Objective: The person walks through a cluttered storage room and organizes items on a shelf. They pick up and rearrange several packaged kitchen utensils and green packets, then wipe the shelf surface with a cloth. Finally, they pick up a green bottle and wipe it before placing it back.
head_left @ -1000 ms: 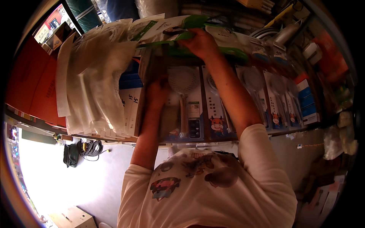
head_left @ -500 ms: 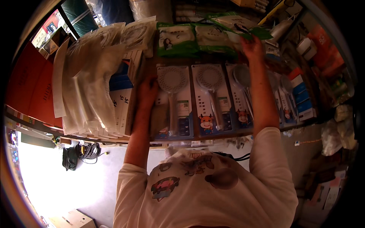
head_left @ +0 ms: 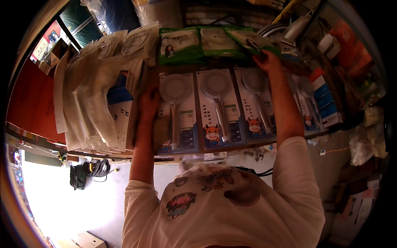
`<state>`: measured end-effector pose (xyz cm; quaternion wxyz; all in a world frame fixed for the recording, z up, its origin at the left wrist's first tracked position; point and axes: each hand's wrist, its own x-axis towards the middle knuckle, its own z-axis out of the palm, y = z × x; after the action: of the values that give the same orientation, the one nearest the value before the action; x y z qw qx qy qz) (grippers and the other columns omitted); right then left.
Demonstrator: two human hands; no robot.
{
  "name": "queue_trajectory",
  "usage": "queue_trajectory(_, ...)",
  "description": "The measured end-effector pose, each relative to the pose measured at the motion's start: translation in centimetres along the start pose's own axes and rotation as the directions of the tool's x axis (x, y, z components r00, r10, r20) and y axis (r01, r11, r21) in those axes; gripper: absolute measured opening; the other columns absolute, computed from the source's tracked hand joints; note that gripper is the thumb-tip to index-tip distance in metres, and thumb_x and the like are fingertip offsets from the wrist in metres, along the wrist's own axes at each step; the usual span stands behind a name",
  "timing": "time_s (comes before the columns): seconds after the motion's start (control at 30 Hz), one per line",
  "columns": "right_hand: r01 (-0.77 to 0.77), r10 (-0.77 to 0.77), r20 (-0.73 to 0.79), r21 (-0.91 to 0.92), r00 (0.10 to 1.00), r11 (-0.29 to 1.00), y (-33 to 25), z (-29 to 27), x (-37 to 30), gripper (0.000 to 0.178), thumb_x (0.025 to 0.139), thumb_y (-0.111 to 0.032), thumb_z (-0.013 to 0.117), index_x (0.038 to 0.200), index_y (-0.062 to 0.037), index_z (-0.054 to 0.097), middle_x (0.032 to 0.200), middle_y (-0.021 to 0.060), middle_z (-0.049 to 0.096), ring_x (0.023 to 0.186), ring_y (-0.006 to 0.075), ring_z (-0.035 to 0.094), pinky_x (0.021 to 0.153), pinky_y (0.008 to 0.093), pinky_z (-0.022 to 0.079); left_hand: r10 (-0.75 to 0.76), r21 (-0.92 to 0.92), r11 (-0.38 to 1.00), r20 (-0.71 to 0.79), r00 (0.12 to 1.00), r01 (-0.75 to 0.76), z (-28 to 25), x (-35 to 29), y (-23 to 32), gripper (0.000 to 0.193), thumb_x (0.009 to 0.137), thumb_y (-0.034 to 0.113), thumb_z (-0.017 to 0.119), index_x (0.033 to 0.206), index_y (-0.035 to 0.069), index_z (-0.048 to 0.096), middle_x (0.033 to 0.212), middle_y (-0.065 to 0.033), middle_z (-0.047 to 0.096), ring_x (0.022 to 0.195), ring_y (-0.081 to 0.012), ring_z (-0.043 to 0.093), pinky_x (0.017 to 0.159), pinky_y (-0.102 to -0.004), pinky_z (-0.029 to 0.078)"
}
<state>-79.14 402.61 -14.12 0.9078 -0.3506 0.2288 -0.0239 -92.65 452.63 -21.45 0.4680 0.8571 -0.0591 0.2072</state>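
Observation:
Shower heads in card-backed packs lie in a row: the leftmost shower head pack [head_left: 175, 89], a middle shower head pack [head_left: 216, 84] and a third shower head pack [head_left: 254, 80] before my right forearm. Behind them is a row of green-and-white packets. My right hand [head_left: 269, 62] is closed at the lower edge of the rightmost green-and-white packet [head_left: 248, 38], which lies aslant against the middle green-and-white packet [head_left: 217, 41]. My left hand [head_left: 149, 101] rests in shadow just left of the leftmost shower head pack, its fingers too dark to make out.
At left, clear plastic bags [head_left: 93, 99] drape over white and blue boxes [head_left: 120, 101]; a red box [head_left: 31, 95] stands beyond. Bagged coiled hoses [head_left: 138, 41] lie behind. Blue-and-white boxes [head_left: 326, 101] stand at right. A black cable coil [head_left: 97, 169] is on the floor.
The raised green-and-white packet has come down to lie beside the others, and my right hand has lowered with it. The view has shifted slightly; my left hand stays beside the leftmost shower head pack.

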Motion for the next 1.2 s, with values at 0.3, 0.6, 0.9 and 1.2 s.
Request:
queue_trajectory(0.3,0.177,-0.164,-0.093,0.162,0.982,0.971,0.2,0.4,1.7,0.045,0.078,-0.018,0.075,0.117,-0.0081,0.055,0.122,0.0102,0.054,0.109,0.0291,0.054,0.087,0.0435,0.053,0.049,-0.036,0.998,-0.009,0.999,-0.05,-0.2,0.1,0.8,0.024,0.087,0.009,0.054,0.109,0.003,0.062,0.094,-0.0133,0.067,0.089,-0.0175,0.063,0.08,-0.0313,0.048)
queue_trajectory(0.6,0.203,-0.156,-0.197,0.245,0.968,0.948,0.2,0.9,2.1,0.045,0.081,-0.018,0.071,0.122,-0.0088,0.055,0.122,0.012,0.053,0.109,0.0294,0.054,0.087,0.0408,0.05,0.0,-0.046,0.999,0.017,1.0,0.0,-0.5,-0.6,1.6,0.025,0.088,0.007,0.052,0.111,0.004,0.061,0.091,-0.0108,0.066,0.086,-0.0141,0.061,0.078,-0.03,0.047)
queue_trajectory(0.9,0.064,-0.049,-0.053,0.332,0.997,0.941,1.7,-0.1,1.1,0.037,0.09,-0.005,0.053,0.126,-0.0062,0.048,0.13,0.0139,0.049,0.117,0.0318,0.05,0.1,0.0497,0.043,-0.014,0.171,0.985,0.005,1.0,0.013,-1.1,-1.1,1.5,0.024,0.091,0.009,0.052,0.111,0.003,0.061,0.092,-0.013,0.068,0.088,-0.0136,0.062,0.078,-0.0301,0.048)
queue_trajectory(1.2,0.03,-0.03,0.001,0.131,1.0,0.991,1.0,-1.7,-1.5,0.045,0.089,0.0,0.049,0.133,-0.0011,0.038,0.133,0.0205,0.041,0.125,0.0365,0.041,0.105,0.0559,0.037,-0.014,-0.001,1.0,0.058,0.998,0.014,-0.9,-0.4,2.2,0.024,0.092,0.009,0.05,0.111,0.0,0.062,0.096,-0.0114,0.068,0.089,-0.0149,0.061,0.079,-0.0289,0.047)
